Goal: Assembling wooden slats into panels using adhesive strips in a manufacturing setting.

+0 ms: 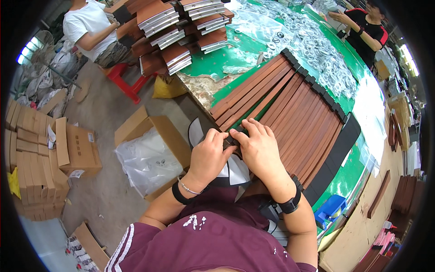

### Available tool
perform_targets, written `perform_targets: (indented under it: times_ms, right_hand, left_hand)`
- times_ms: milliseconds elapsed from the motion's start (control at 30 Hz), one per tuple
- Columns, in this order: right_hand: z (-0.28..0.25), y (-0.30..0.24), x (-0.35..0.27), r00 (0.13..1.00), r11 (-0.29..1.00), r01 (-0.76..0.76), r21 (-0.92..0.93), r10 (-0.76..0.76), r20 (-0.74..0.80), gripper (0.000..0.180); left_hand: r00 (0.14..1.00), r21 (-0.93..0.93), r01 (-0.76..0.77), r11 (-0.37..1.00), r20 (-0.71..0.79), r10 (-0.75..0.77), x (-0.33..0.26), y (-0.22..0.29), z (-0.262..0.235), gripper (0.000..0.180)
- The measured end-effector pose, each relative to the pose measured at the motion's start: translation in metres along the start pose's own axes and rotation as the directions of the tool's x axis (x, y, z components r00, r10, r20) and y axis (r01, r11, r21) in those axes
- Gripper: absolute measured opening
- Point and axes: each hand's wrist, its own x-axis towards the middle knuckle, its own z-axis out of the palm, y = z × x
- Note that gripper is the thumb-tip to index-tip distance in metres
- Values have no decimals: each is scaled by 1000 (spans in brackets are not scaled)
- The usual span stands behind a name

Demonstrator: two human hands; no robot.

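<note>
A row of reddish-brown slats [301, 120] lies side by side on the green table, with black end caps [312, 81] along the far ends. Gaps show between some slats at the left of the row. Over the near end of one slat my two hands meet at the table's edge. My left hand [208, 154] is closed, thumb and fingers pinching a small black piece [228, 143]. Pressed close beside it, my right hand [260, 147] curls its fingers on the same piece. My fingers partly hide the piece and the slat's end.
An open carton [174, 136] with a clear plastic liner stands left below the table. Stacked brown profiles [158, 18] fill the far left corner. Many small metal parts [308, 45] cover the far side. A blue bin [331, 209] sits near right. Two people work beyond.
</note>
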Motion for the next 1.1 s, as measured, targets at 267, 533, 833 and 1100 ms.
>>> perform_targets:
  times_ms: [267, 533, 833, 1100]
  right_hand:
    - [0, 0, 2, 1000, 999, -7, 34, 7, -3, 33]
    - [1, -4, 7, 999, 1000, -12, -11, 12, -36, 25]
    - [-34, -43, -3, 988, 906, -5, 423, 71, -140, 26]
    - [-42, -85, -24, 984, 960, 179, 216, -180, -18, 37]
  left_hand:
    - [1000, 10, -14, 1000, 1, 14, 0, -6, 5, 22]
    - [999, -73, -49, 996, -22, 48, -7, -13, 9, 30]
    - [988, -308, 85, 947, -98, -120, 4, -26, -35, 39]
    - [975, -321, 174, 931, -74, -208, 17, -35, -45, 33]
